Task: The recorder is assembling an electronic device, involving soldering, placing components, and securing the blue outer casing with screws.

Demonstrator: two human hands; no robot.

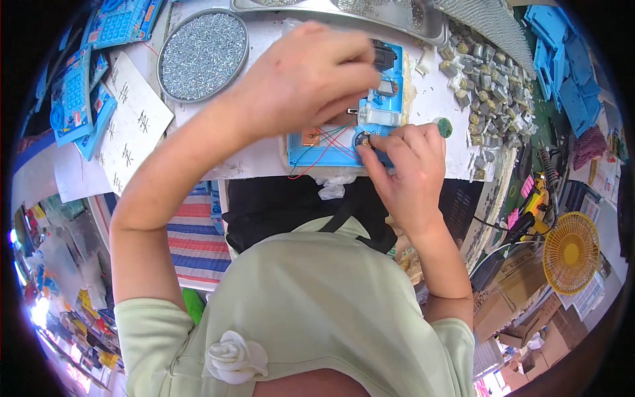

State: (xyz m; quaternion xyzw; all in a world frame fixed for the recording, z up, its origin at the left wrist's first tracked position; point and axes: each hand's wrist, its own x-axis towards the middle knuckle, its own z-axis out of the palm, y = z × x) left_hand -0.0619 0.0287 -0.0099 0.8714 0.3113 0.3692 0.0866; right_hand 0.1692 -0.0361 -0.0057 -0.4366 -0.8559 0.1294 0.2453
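Observation:
A blue plastic casing [337,157] lies on the white worktop in front of me, with its inner side up. The thumb and index finger of my right hand [411,159] close on a small round black speaker [362,140] in its lower part. Over the casing's upper part, my left hand [317,79] is raised with its fingers curled together; what they hold, if anything, is hidden. Thin red wires [323,141] run across the casing beside a small copper-coloured board [310,136]. A pale translucent block [380,118] sits in the casing, and a black part [383,57] shows beyond my left fingers.
A round metal dish of small screws [205,56] stands at the left, by a paper sheet [135,122] and blue printed panels [73,96]. Several small motors [493,92] are heaped at the right. A metal tray [370,10] borders the far side. A yellow fan [571,253] stands right.

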